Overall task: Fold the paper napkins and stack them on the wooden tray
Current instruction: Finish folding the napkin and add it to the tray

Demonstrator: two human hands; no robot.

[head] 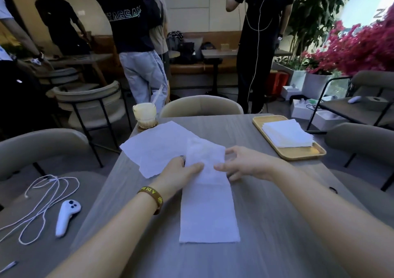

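L hand (181,171) pinches napkin (209,213) at its lifted far half, thumb on top. R hand (241,164): thumb tip on napkin's R edge, fingers loosely curled beside it; can't tell if it grips. Near half lies flat on table (277,213). Unfolded sheets (157,147) just beyond L hand. Folded stack (287,135) on wooden tray (264,119), far R; glass (145,115) far L.

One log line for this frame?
folding | left hand holds napkin | right hand at its edge | stack on tray | unfolded sheets behind

Grey table (266,213) holds loose napkins (207,213), wooden tray (298,158) and coaster (141,129).
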